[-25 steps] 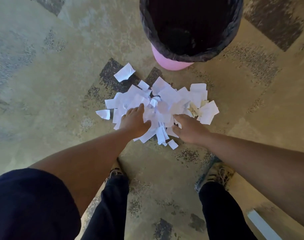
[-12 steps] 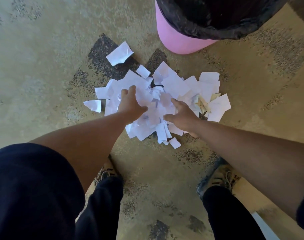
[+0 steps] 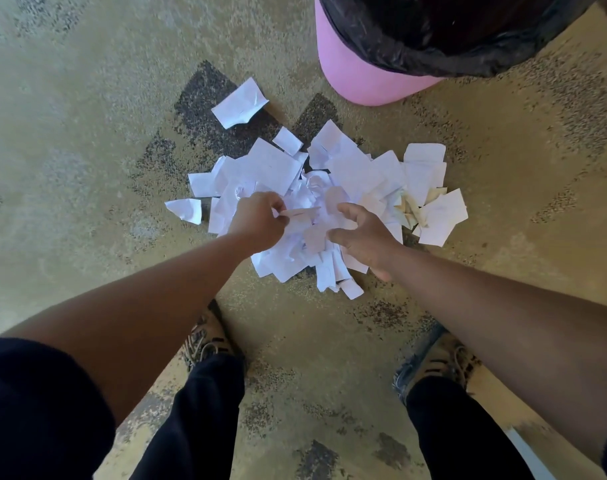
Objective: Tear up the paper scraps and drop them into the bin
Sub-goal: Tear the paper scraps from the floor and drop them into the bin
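Left hand (image 3: 257, 220) pinches a paper strip (image 3: 300, 213) over the scrap pile (image 3: 333, 202) on the floor (image 3: 87, 133), right hand (image 3: 362, 233) beside it with fingers curled on scraps, pink bin (image 3: 357, 74) just beyond the pile

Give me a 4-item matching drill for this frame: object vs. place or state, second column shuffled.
Things:
1. bin
2. left hand
3. loose scrap
4. right hand

Descriptions:
A. lying alone on the floor, apart from the pile
B. pinching a strip of paper
C. pink, lined with a black bag
D. fingers curled over the pile; grip not clear

Pairs: 1-C, 2-B, 3-A, 4-D
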### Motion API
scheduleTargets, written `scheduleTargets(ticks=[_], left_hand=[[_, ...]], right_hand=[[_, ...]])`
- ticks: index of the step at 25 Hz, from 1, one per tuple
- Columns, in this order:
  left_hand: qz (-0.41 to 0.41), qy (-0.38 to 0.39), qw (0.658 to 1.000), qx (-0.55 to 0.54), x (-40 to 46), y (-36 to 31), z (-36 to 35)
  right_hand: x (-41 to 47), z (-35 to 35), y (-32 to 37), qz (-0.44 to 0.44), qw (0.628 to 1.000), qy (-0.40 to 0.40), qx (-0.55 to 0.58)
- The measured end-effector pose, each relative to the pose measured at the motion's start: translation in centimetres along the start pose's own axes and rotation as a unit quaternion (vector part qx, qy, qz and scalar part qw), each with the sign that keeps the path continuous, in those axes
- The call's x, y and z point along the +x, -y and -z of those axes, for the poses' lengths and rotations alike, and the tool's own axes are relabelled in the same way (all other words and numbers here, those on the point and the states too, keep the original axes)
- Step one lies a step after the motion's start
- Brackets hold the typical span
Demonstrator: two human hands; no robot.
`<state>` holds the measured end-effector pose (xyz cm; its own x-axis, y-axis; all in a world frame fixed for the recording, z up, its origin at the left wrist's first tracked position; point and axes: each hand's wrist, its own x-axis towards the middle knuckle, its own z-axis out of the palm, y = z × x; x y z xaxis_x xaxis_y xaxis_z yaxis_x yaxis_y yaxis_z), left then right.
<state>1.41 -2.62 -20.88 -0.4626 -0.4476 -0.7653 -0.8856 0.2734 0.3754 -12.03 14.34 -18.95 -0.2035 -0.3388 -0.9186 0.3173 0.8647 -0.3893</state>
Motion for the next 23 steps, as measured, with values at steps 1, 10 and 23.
scheduleTargets(ticks=[1,10,23], left_hand=[[-0.001,0.009,1.0,-0.003,-0.3,0.1,0.2],[-0.028,0.08,0.973,-0.214,-3.6,-0.8,1.7],[0.028,0.047,0.995,-0.084,3.8,-7.9,-1.8]], right_hand=[[-0.2,0.0,0.1,0.004,1.0,-0.007,-0.01],[-1.8,-1.5,2.2,0.066,0.996,0.012,0.056],[-1.5,1.7,-1.6,0.004,0.988,-0.154,-0.01]])
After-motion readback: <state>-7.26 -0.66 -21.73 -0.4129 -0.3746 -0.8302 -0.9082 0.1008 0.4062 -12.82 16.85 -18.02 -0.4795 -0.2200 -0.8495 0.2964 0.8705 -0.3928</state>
